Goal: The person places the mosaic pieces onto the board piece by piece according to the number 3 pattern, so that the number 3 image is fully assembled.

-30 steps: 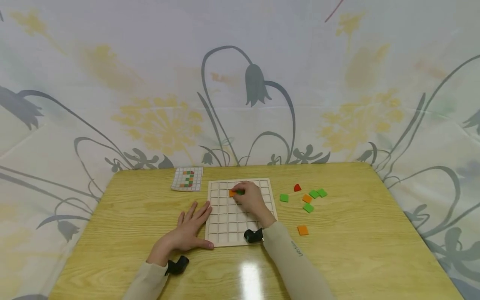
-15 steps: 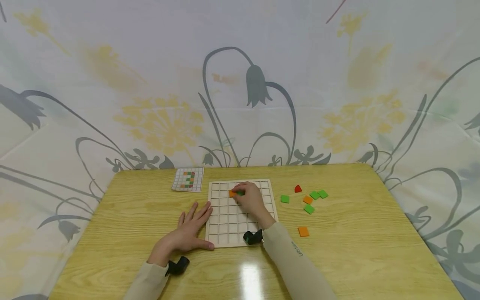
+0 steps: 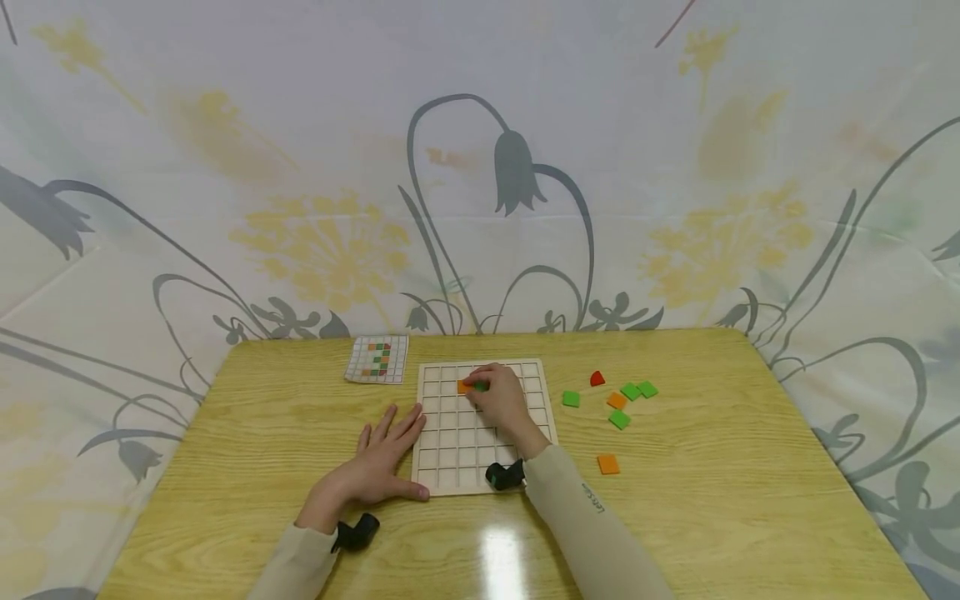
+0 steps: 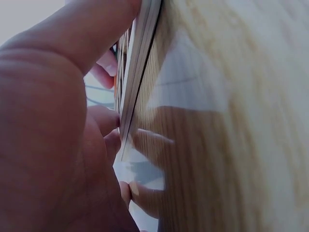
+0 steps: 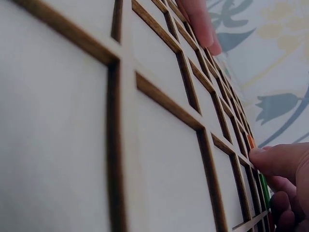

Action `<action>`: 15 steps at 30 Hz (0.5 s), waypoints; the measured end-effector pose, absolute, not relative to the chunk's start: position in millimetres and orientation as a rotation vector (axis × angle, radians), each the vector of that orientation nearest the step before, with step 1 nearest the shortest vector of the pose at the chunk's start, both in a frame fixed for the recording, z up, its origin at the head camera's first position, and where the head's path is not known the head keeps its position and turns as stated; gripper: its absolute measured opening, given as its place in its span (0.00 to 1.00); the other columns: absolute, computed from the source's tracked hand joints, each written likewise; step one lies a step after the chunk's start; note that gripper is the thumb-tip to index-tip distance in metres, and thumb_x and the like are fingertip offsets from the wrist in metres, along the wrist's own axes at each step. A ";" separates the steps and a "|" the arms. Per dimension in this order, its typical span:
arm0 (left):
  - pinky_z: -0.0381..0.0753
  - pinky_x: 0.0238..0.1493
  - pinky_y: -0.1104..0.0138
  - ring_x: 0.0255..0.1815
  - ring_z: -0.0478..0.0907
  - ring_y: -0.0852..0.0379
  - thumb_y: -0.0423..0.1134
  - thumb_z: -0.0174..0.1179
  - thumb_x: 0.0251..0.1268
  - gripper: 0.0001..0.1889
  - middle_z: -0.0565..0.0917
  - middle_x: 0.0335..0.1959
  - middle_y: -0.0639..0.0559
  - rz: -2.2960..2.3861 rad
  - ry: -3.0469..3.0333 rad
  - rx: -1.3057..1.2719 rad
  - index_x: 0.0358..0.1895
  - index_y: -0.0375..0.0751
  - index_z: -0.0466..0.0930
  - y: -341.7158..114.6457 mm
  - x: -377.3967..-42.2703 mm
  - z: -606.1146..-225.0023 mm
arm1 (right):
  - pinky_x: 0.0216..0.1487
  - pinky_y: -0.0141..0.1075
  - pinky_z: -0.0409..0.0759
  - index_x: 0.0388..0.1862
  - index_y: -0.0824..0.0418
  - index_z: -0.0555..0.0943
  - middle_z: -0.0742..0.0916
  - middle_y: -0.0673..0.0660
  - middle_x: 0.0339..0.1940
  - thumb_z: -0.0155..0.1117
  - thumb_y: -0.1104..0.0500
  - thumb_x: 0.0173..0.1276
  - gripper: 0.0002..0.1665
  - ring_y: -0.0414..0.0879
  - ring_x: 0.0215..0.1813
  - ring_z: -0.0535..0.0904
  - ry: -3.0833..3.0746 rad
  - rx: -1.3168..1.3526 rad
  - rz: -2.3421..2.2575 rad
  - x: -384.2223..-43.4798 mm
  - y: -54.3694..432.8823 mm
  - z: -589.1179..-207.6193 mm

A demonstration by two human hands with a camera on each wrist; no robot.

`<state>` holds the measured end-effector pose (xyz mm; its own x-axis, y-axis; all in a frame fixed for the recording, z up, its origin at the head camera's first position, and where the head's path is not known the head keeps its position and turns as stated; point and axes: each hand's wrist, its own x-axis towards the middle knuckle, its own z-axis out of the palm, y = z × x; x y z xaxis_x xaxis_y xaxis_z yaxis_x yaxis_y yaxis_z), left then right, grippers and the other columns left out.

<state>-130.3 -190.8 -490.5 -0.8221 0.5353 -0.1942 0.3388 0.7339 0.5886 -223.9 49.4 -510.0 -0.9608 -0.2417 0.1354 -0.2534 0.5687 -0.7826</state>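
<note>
A pale wooden grid board [image 3: 447, 456] lies on the table in front of me. My right hand [image 3: 501, 404] reaches over its upper part, thumb and forefinger pinching an orange square tile [image 3: 462, 387] at a cell in the second row. Beside that tile a green tile [image 5: 263, 187] shows partly under the fingers, and a sliver of red [image 5: 271, 222] shows below it in the right wrist view. My left hand [image 3: 371, 471] lies with fingers spread, fingertips at the board's left edge and thumb at its lower left corner.
Right of the board lie several loose pieces: green square tiles [image 3: 572, 399], an orange tile [image 3: 617, 401], a red rounded piece [image 3: 597, 379] and another orange tile [image 3: 608, 464] nearer me. A printed pattern card [image 3: 360, 374] rests at the back left, before a flower-patterned cloth [image 3: 330, 250].
</note>
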 end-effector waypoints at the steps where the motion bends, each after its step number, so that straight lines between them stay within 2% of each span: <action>1: 0.26 0.68 0.32 0.79 0.23 0.37 0.62 0.68 0.57 0.58 0.39 0.82 0.46 0.779 2.586 0.675 0.81 0.39 0.44 -190.9 -130.3 -491.0 | 0.56 0.50 0.77 0.43 0.63 0.90 0.84 0.60 0.51 0.69 0.65 0.65 0.09 0.59 0.58 0.76 -2.770 0.441 1.384 -223.8 49.3 -509.8; 7: 0.26 0.67 0.32 0.79 0.23 0.36 0.62 0.68 0.56 0.58 0.39 0.82 0.46 0.792 2.583 0.678 0.81 0.39 0.44 -191.4 -129.8 -491.6 | 0.57 0.50 0.76 0.46 0.62 0.89 0.84 0.59 0.52 0.68 0.66 0.66 0.11 0.58 0.58 0.76 -2.784 0.444 1.434 -223.1 50.7 -506.8; 11: 0.26 0.68 0.32 0.79 0.23 0.37 0.62 0.68 0.56 0.58 0.39 0.82 0.46 0.799 2.579 0.671 0.81 0.39 0.44 -191.4 -129.7 -491.1 | 0.47 0.45 0.79 0.49 0.61 0.88 0.83 0.58 0.51 0.67 0.67 0.66 0.13 0.53 0.47 0.78 -2.769 0.425 1.539 -222.4 55.5 -503.7; 15: 0.26 0.68 0.32 0.79 0.24 0.37 0.62 0.68 0.56 0.58 0.40 0.82 0.46 0.792 2.588 0.667 0.81 0.39 0.44 -191.0 -130.2 -491.2 | 0.37 0.39 0.76 0.51 0.60 0.87 0.83 0.56 0.47 0.65 0.70 0.66 0.16 0.47 0.38 0.76 -2.728 0.399 1.607 -223.9 61.9 -501.1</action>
